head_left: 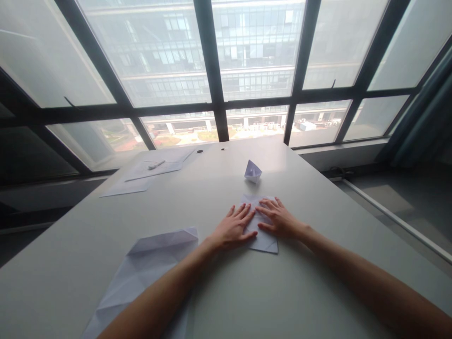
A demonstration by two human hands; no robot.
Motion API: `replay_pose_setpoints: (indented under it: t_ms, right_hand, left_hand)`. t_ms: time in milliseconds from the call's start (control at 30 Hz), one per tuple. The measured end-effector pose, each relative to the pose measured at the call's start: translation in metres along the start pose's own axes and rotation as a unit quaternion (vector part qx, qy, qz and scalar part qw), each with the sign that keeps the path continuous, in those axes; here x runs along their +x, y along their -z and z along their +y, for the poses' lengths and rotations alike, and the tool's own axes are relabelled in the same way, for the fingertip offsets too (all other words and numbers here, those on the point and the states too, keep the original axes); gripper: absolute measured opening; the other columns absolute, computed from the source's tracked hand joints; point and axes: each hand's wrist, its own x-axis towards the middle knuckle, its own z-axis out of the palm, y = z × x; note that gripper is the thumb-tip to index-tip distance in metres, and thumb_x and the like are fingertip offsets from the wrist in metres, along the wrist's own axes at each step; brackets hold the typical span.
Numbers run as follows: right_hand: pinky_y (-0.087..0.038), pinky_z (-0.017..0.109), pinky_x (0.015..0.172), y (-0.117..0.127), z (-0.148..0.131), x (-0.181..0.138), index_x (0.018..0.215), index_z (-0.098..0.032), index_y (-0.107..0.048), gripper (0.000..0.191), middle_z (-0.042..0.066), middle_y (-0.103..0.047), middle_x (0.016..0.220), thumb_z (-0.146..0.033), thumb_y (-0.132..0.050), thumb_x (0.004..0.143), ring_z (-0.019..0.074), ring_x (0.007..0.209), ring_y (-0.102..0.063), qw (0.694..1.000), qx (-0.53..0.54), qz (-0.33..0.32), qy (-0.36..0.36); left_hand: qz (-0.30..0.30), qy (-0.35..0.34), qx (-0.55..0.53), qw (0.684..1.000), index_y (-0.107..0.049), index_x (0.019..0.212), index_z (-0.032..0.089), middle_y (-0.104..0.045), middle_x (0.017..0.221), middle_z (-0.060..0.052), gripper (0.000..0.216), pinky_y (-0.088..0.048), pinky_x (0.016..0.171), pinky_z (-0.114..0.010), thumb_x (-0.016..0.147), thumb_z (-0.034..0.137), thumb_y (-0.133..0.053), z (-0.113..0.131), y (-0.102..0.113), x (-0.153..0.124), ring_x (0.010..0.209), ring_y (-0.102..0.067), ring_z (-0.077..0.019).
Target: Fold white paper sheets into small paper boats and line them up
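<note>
A folded sheet of white paper [264,242] lies flat on the white table, partly covered by my hands. My left hand [236,227] rests on its left side, fingers spread and pointing up and right. Across from it, my right hand [277,217] presses on the right side with its fingers apart. Both thumbs come near each other over the middle of the paper. Just beyond the fingertips stands a small folded paper boat [253,172].
A large creased paper sheet [141,263] lies under my left forearm. Several flat sheets [127,187] are at the far left, with a white pen-like object [157,165] on them. Two round holes pierce the far part of the table [310,278], near the windows.
</note>
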Motion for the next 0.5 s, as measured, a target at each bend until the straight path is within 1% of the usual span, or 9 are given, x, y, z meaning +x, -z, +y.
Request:
replay_pose_setpoints:
  t_ms: [67,133,200,267,300,367,433,500]
  right_hand:
    - [-0.016,0.059,0.119,0.0005,0.0008,0.0005,0.142,-0.023,-0.052,0.056,0.015,-0.05,0.147,-0.049,-0.058,0.092,0.0306,0.14,-0.041,1.0,0.008,0.007,0.004]
    - [-0.017,0.058,0.12,0.0002,0.003,0.0007,0.143,-0.023,-0.051,0.056,0.015,-0.049,0.149,-0.048,-0.058,0.093,0.03,0.14,-0.041,1.0,0.021,0.004,0.013]
    - [-0.017,0.057,0.12,-0.0007,0.0055,0.0006,0.145,-0.022,-0.049,0.056,0.014,-0.046,0.152,-0.047,-0.056,0.095,0.0294,0.143,-0.038,0.999,0.032,-0.004,0.024]
    - [-0.016,0.056,0.121,-0.0017,0.0076,0.0005,0.147,-0.022,-0.047,0.056,0.013,-0.042,0.154,-0.045,-0.055,0.096,0.0282,0.146,-0.034,0.999,0.038,-0.013,0.035]
    - [-0.016,0.055,0.121,-0.0023,0.0084,0.0004,0.148,-0.022,-0.046,0.056,0.013,-0.041,0.155,-0.044,-0.054,0.096,0.0277,0.146,-0.032,0.998,0.04,-0.016,0.039]
    - [-0.016,0.054,0.121,-0.0032,0.0095,0.0005,0.149,-0.023,-0.044,0.057,0.013,-0.039,0.156,-0.042,-0.054,0.096,0.027,0.148,-0.03,0.998,0.042,-0.02,0.044]
    - [-0.015,0.053,0.122,-0.0037,0.01,0.0006,0.151,-0.023,-0.041,0.059,0.013,-0.037,0.157,-0.042,-0.054,0.096,0.0267,0.148,-0.027,0.998,0.041,-0.023,0.046]
    - [-0.014,0.052,0.123,-0.0039,0.01,0.0007,0.153,-0.023,-0.037,0.061,0.012,-0.033,0.159,-0.042,-0.052,0.097,0.0262,0.149,-0.025,0.998,0.037,-0.031,0.043]
  left_hand:
    - [0.013,0.013,-0.002,1.0,-0.027,0.157,0.023,-0.025,0.162,-0.01,0.069,-0.014,0.122,-0.051,0.1,0.059,-0.038,-0.0003,-0.0012,0.0011,0.151,-0.021,-0.0281]
    - [0.031,0.032,-0.008,0.999,-0.038,0.152,0.025,-0.033,0.159,-0.008,0.055,-0.018,0.122,-0.051,0.103,0.05,-0.036,-0.0016,-0.003,0.0021,0.148,-0.029,-0.0256]
    - [0.054,0.052,-0.012,0.997,-0.047,0.146,0.027,-0.043,0.154,-0.007,0.046,-0.022,0.121,-0.05,0.103,0.041,-0.039,-0.0037,-0.0047,0.0022,0.144,-0.039,-0.0236]
    - [0.075,0.06,-0.013,0.995,-0.051,0.143,0.026,-0.048,0.151,-0.007,0.045,-0.023,0.121,-0.049,0.101,0.038,-0.046,-0.0058,-0.0057,0.0014,0.14,-0.044,-0.0234]
    - [0.081,0.055,-0.013,0.995,-0.05,0.145,0.025,-0.047,0.152,-0.008,0.047,-0.023,0.122,-0.048,0.099,0.038,-0.049,-0.0066,-0.0058,0.0009,0.141,-0.043,-0.0242]
    - [0.073,0.033,-0.015,0.997,-0.043,0.15,0.024,-0.039,0.156,-0.008,0.057,-0.021,0.122,-0.049,0.097,0.044,-0.052,-0.0076,-0.0052,-0.0001,0.146,-0.034,-0.0265]
    - [0.046,0.012,-0.018,0.999,-0.033,0.155,0.024,-0.031,0.16,-0.007,0.066,-0.02,0.122,-0.049,0.097,0.051,-0.049,-0.0077,-0.004,-0.0006,0.149,-0.026,-0.0278]
    - [0.024,0.007,-0.018,1.0,-0.027,0.158,0.024,-0.027,0.162,-0.007,0.071,-0.018,0.123,-0.048,0.098,0.056,-0.045,-0.0074,-0.003,-0.0006,0.15,-0.022,-0.0277]
